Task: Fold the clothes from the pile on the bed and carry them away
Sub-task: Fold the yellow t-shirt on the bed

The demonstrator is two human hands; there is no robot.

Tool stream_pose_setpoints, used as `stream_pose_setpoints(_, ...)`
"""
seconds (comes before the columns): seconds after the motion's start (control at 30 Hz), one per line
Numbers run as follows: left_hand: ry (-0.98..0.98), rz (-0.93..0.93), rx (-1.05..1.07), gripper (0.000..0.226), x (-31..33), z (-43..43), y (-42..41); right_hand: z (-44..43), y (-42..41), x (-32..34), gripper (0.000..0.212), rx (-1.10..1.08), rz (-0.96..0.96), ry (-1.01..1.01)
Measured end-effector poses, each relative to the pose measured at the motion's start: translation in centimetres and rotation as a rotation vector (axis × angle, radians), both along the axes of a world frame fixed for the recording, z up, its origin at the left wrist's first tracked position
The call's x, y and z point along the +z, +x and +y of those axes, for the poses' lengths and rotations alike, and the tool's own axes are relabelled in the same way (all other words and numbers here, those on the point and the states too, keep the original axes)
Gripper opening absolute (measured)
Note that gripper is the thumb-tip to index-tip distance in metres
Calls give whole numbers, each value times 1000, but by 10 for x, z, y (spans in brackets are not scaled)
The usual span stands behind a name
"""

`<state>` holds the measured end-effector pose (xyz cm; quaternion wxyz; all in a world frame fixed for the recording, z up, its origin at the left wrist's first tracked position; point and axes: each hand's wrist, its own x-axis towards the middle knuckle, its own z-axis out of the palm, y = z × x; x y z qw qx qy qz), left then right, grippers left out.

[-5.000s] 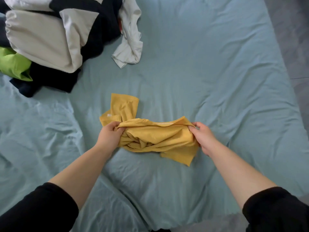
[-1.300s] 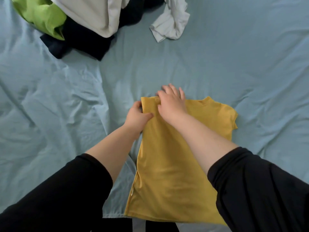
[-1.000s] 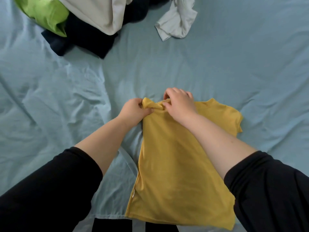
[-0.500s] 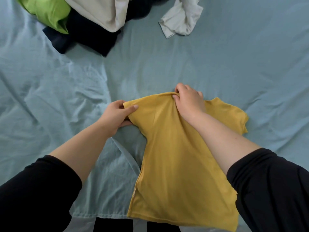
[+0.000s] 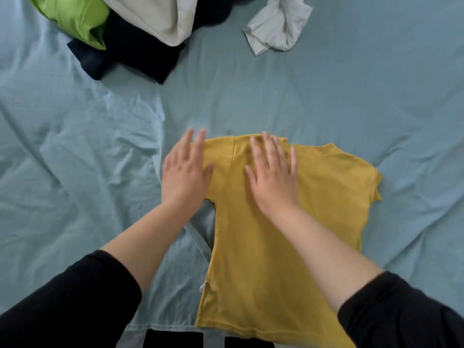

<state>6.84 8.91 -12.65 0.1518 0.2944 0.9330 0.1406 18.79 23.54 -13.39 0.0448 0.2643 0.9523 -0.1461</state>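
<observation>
Yellow T-shirt [image 5: 276, 234] lies flat on the pale blue bed sheet [image 5: 351, 96], hem toward the near edge of the bed, neck away. Left sleeve spread outward; right sleeve out flat on the other side.

Left hand [image 5: 184, 169] flat, fingers straight and slightly apart, palm pressing on the left sleeve. Right hand [image 5: 272, 174] flat too, fingers spread, pressing the upper chest just below the collar. Both hands slightly blurred. Black sleeves pushed up both forearms.

Pile of clothes [image 5: 140, 28] at far left: lime green, black and cream pieces heaped together. Crumpled white garment [image 5: 276, 23] lies just right of the pile, well apart from the T-shirt.
</observation>
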Motion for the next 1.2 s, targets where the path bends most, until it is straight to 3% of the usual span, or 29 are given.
stream_pose_setpoints(0.07,-196,-43,-270,76,-8,-12,8,-24,15,-10,67,47,-191,-67)
stream_pose_setpoints(0.17,-401,-127,-358,85,-18,-25,1,-39,25,-26,78,82,-329,-62)
stream_pose_setpoints(0.27,-461,-132,-358,91,-12,-21,-1,-29,28,-22,80,188,-325,-93)
stream_pose_setpoints(0.37,-415,-142,-305,95,0,-7,19,-12,50,-5,66,209,-196,-204)
stream_pose_setpoints(0.53,-329,-204,-431,93,7,43,74,33,118,22,25,-466,196,-191)
stream_pose_setpoints(0.63,-340,-258,-495,98,3,82,106,68,154,25,22,-972,258,-253)
stream_pose_setpoints(0.73,-386,-356,-434,110,-3,115,128,93,167,18,27,-1317,257,-540)
stream_pose_setpoints(0.87,-476,-411,-377,120,-10,129,135,116,164,6,20,-1415,386,-869)
stream_pose_setpoints(0.97,-479,-427,-375,121,-12,127,133,126,165,5,11,-1444,426,-981)
stream_pose_setpoints(1.1,-493,-442,-383,122,-10,128,131,133,171,9,15,-1506,671,-1026)
stream_pose_setpoints(1.2,-500,-441,-378,123,-9,129,132,148,183,10,13,-1525,734,-883)
